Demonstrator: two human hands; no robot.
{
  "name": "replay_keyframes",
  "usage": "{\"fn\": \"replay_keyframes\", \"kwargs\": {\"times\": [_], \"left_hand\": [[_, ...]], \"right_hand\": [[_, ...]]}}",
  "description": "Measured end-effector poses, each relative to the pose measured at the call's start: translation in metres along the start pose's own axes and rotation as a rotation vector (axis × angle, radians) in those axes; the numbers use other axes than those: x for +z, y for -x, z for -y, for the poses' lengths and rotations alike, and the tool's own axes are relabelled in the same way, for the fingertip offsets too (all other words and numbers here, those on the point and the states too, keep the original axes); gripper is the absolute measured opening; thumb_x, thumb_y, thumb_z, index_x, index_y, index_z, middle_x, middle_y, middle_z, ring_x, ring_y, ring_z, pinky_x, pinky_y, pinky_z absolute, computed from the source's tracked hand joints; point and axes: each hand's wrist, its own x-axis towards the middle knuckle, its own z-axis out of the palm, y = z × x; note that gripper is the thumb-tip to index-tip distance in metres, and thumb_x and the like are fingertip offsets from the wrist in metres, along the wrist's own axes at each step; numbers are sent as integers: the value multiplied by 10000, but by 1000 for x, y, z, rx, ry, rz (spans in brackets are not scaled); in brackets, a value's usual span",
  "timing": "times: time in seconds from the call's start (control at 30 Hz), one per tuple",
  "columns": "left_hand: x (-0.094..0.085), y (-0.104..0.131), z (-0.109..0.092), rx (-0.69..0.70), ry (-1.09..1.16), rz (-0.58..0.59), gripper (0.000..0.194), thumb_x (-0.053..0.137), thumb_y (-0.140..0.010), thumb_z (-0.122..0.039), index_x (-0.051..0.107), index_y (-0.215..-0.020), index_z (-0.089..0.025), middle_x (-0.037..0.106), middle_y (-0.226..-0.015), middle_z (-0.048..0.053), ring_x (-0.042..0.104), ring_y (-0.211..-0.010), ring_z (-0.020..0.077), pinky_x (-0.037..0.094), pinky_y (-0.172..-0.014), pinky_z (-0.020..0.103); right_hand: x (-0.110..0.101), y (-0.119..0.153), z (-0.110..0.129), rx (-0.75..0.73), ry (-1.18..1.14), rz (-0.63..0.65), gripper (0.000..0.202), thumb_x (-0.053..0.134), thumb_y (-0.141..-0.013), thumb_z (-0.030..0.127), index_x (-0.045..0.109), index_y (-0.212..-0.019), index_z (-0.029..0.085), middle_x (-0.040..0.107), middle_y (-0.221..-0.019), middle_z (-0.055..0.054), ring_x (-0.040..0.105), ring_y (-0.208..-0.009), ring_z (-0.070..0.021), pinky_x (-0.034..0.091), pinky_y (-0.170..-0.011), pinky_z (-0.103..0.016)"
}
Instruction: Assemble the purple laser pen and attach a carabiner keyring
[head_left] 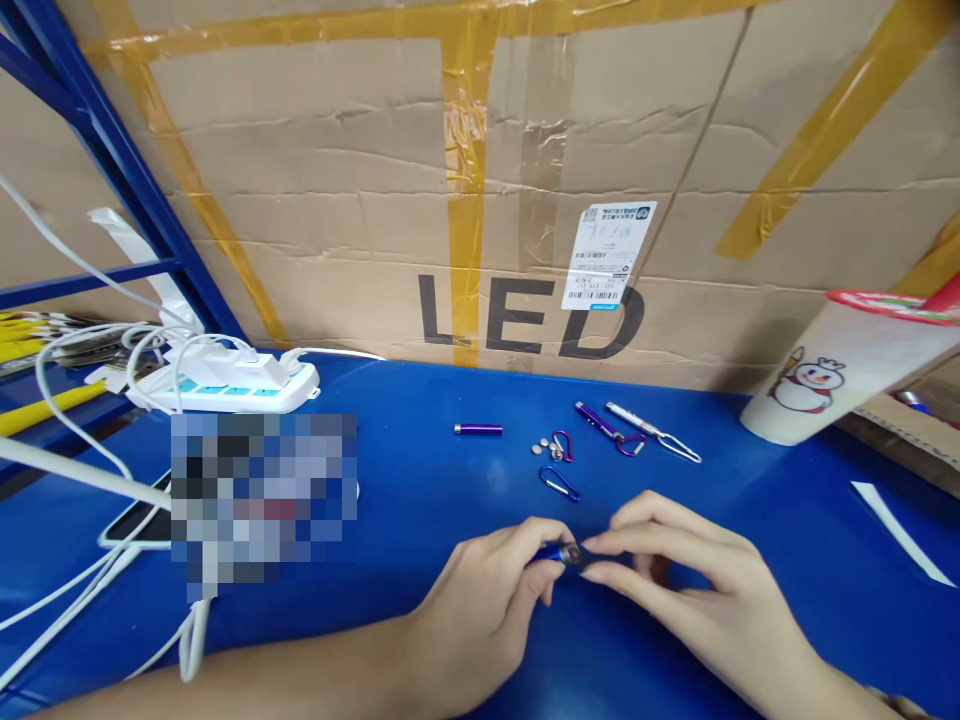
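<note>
My left hand (495,610) is wrapped round a small blue metal tube (552,553), whose silvery end points right. Close to that end, my right hand (682,575) has thumb and forefinger near each other; anything between these fingertips is too small and blurred to make out. Beyond my hands lie a blue carabiner (559,484), a purple-red carabiner (564,446) and several button cells (537,449). A purple tube (478,429) rests farther left. To the right are a purple penlight (596,420) and a silver penlight (631,418), each with a clip.
A large cardboard box (360,200) stands behind the blue table (420,480). At left are a power strip (247,388), white cables, a phone (139,522) and a pixelated area. A cup (840,370) and a white strip (900,530) are at right.
</note>
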Motion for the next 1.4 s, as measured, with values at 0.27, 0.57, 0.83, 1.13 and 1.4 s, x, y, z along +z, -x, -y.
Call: {"fn": "replay_keyframes", "kwargs": {"times": [0.27, 0.57, 0.83, 1.13, 1.4], "left_hand": [[2, -2, 5, 0, -23, 33, 227, 252, -955, -265, 472, -975, -217, 489, -705, -42, 461, -631, 101, 342, -636, 213], [4, -2, 6, 40, -94, 54, 269, 230, -964, -294, 487, -978, -217, 472, -674, -41, 438, -595, 103, 327, -595, 212], [2, -5, 6, 40, -85, 133, 233, 240, -949, -255, 468, -974, -216, 486, -696, -39, 451, -608, 106, 349, -615, 219], [2, -3, 5, 76, -58, 175, 136, 312, -929, -207, 442, -890, -220, 538, -737, -39, 482, -628, 98, 360, -616, 202], [2, -4, 4, 104, -61, 171, 128, 327, -918, -179, 390, -813, -217, 570, -748, -32, 511, -632, 103, 381, -624, 204]], "right_hand": [[-4, 2, -5, -157, 211, 41, 173, 544, -895, 271, 704, -926, 215, 632, -816, -39, 614, -604, -85, 508, -533, -168], [-7, 5, -12, -256, 224, 63, 144, 565, -887, 207, 692, -954, 198, 619, -849, -21, 525, -511, -23, 418, -481, -147], [-8, 9, -15, -280, 224, 65, 130, 598, -859, 152, 691, -926, 214, 618, -845, -5, 536, -550, -28, 392, -499, -159], [-9, 10, -15, -224, 120, 115, 155, 546, -893, 166, 695, -880, 207, 626, -838, -7, 573, -604, -41, 424, -547, -156], [-9, 8, -12, -191, 58, 128, 152, 560, -887, 201, 701, -831, 196, 631, -804, -1, 588, -603, -47, 439, -536, -157]]}}
